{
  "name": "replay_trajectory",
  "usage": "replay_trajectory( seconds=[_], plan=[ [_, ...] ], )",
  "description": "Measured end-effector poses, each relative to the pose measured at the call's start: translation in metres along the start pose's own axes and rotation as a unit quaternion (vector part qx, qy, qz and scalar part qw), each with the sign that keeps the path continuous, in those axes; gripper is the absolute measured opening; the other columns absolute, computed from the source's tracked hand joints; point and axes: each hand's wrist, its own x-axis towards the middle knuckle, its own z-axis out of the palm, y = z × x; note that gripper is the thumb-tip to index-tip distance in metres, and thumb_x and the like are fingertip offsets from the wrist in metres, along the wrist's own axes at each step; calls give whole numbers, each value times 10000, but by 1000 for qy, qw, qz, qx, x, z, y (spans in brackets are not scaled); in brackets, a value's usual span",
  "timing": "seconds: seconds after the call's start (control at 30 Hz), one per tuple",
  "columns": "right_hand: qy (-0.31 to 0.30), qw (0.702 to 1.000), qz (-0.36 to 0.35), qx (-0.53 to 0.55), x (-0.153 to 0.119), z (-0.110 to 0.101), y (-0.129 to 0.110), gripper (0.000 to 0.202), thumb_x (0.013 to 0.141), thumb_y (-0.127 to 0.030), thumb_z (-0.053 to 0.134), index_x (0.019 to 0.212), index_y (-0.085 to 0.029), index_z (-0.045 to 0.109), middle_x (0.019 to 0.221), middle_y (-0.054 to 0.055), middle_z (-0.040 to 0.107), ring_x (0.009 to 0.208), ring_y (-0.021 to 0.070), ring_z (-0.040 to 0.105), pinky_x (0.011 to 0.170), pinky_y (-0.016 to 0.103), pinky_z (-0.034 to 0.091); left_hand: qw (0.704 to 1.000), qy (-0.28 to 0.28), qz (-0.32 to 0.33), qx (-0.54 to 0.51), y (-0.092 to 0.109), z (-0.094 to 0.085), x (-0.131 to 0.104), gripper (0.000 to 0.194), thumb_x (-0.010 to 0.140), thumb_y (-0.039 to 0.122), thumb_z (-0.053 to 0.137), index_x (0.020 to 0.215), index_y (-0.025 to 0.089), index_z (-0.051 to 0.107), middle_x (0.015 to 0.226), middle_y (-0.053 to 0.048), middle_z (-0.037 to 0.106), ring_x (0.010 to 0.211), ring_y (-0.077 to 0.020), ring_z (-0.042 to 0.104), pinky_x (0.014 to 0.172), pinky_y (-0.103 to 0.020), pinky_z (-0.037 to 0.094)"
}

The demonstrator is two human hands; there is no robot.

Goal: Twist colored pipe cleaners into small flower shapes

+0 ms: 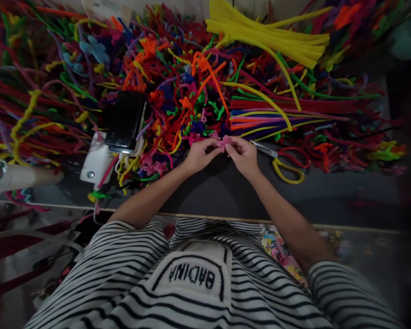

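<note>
A small pink pipe-cleaner flower (223,143) is pinched between my two hands above the near part of the dark tabletop (205,196). My left hand (201,155) grips its left side with thumb and fingertips. On its other side, my right hand (242,155) has thumb and fingers closed on it. Just right of my right hand lie scissors (289,164) with one red and one yellow handle loop, their blades pointing toward that hand. Behind my hands is a heap of small bent pipe-cleaner pieces (205,109) in many colours.
A yellow pipe-cleaner bundle (267,34) lies on the pile at the back. Straight multicoloured pipe cleaners (260,116) lie right of centre. A dark phone (125,121) rests by a white device (95,160) on the left. A cone-shaped wrapped object (27,177) is at the far left.
</note>
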Motion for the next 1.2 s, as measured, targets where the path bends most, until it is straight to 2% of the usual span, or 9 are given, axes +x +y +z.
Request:
replay_trajectory(
  seconds=[0.13,0.33,0.53,0.63,0.73,0.83,1.03,1.13,1.2],
  plan=[
    [39,999,17,11,-3,5,-1,534,802,-702,784,1052,-231,797,880,40,794,719,164,689,623,311,589,1000,0,6,-13,-1,0,1,521,938,676,673,953,159,732,877,-53,739,748,-113,648,683,-221,531],
    [23,999,19,43,0,0,-4,553,750,-696,827,1030,-221,780,853,36,782,660,148,676,597,308,608,1000,-8,-6,-4,-3,3,4,520,911,676,707,976,161,733,790,-26,705,630,-93,579,590,-207,467],
    [34,999,2,41,4,0,1,577,738,-721,832,1019,-219,783,835,31,776,643,138,674,581,289,606,999,-10,18,50,-3,4,5,419,889,551,782,1036,160,745,907,-48,778,742,-121,669,666,-226,519],
    [28,999,-20,33,7,0,4,589,736,-722,837,1019,-209,790,846,39,776,636,132,665,567,278,598,995,-14,45,82,-2,2,5,337,955,485,728,1071,168,746,973,-56,793,836,-136,706,755,-247,548],
    [16,999,-37,3,9,-1,2,565,755,-719,823,997,-210,797,831,38,764,659,135,670,594,277,604,993,3,67,95,-1,2,8,348,1025,491,618,978,173,751,910,-45,785,797,-122,690,736,-240,524],
    [6,999,-43,-15,9,-4,-2,536,728,-699,851,930,-205,803,802,32,749,676,142,669,602,279,602,993,18,81,87,-3,3,11,419,1017,559,604,910,177,738,836,-42,762,720,-113,655,667,-235,486],
    [-22,999,-43,-4,7,-11,-6,466,680,-598,919,899,-198,828,746,9,744,574,105,603,545,264,569,990,-6,66,124,-7,6,13,397,995,530,626,804,187,684,691,-3,678,610,-109,586,594,-246,442],
    [-26,999,-38,11,9,-14,-7,441,669,-550,937,916,-198,838,730,-4,743,537,83,578,533,253,555,992,7,65,110,-7,6,13,335,992,517,644,984,187,698,870,-32,753,766,-134,694,698,-250,526],
    [-46,999,-27,12,11,-16,-7,420,680,-533,934,909,-196,836,720,-5,739,537,81,586,529,246,547,995,3,68,79,-7,6,13,380,970,533,686,1139,192,682,1037,-60,780,920,-154,741,787,-256,563]
  ],
)
